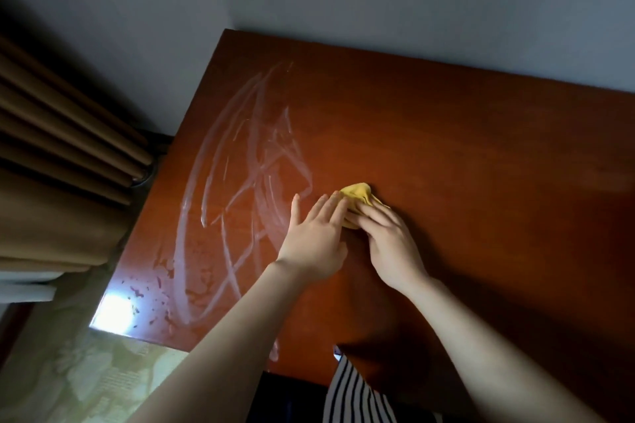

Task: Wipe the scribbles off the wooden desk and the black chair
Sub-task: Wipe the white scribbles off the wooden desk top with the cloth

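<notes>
Yellow cloth [357, 191], bunched on wooden bench [481, 182] beside white scribbles [247, 182]. Touching it: left hand [316, 233] flat, fingers [322, 204] straight, slightly apart. Pressing it: right hand [388, 240], fingers extended over cloth.

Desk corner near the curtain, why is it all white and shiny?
Head view: that is glare, light bouncing off the glossy desk and washing that corner white; head view too: the desk's right side lies dimmer, in shadow.
</notes>
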`<act>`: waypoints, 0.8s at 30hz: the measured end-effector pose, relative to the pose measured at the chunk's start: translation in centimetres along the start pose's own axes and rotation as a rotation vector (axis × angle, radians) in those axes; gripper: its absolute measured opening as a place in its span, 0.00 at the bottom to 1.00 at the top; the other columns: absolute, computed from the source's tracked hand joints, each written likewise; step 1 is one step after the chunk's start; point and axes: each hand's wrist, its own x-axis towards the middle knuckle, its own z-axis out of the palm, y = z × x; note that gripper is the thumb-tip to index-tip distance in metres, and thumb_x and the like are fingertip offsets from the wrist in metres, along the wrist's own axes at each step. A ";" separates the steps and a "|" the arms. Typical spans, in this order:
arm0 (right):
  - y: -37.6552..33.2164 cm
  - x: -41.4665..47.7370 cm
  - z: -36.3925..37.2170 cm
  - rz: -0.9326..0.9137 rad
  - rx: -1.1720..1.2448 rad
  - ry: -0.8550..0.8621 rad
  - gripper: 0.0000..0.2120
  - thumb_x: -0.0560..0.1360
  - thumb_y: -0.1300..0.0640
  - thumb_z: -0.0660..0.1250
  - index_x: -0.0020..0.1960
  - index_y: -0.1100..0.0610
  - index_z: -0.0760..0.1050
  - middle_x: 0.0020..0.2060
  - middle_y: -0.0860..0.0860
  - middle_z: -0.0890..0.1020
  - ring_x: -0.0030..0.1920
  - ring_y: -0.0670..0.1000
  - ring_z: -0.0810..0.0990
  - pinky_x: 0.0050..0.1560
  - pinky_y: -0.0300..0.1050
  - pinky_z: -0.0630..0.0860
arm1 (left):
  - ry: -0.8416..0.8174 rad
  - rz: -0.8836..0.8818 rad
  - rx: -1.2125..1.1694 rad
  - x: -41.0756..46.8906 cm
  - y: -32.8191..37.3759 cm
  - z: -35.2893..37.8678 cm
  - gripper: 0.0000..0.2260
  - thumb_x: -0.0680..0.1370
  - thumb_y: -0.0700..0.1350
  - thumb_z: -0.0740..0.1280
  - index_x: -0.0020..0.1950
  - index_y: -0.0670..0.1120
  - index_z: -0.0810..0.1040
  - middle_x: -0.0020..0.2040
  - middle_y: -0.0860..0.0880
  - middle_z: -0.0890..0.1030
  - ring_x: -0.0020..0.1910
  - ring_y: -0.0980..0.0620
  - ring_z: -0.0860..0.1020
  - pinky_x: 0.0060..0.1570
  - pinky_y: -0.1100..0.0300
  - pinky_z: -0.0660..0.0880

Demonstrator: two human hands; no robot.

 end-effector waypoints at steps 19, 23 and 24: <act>-12.6 -9.5 7.5 0.722 -0.018 0.477 0.17 0.75 0.68 0.64 0.60 0.56 0.79 0.59 0.53 0.80 0.63 0.55 0.74 0.62 0.47 0.68 | -0.192 0.544 0.544 -4.8 -4.9 2.2 0.47 0.72 0.69 0.60 0.77 0.48 0.37 0.77 0.39 0.42 0.77 0.42 0.43 0.68 0.33 0.34; -13.6 -10.9 8.3 0.746 0.008 0.467 0.18 0.75 0.69 0.64 0.62 0.57 0.78 0.61 0.54 0.78 0.65 0.56 0.73 0.64 0.53 0.71 | -0.164 0.577 0.537 -4.7 -4.7 1.7 0.49 0.70 0.71 0.61 0.77 0.49 0.38 0.77 0.37 0.46 0.76 0.40 0.47 0.68 0.34 0.34; -13.6 -11.1 8.4 0.748 0.000 0.470 0.18 0.75 0.69 0.64 0.62 0.57 0.78 0.61 0.54 0.78 0.65 0.57 0.73 0.63 0.55 0.71 | -0.156 0.584 0.557 -4.6 -4.6 1.7 0.50 0.69 0.72 0.61 0.77 0.49 0.37 0.77 0.37 0.47 0.76 0.39 0.48 0.68 0.34 0.34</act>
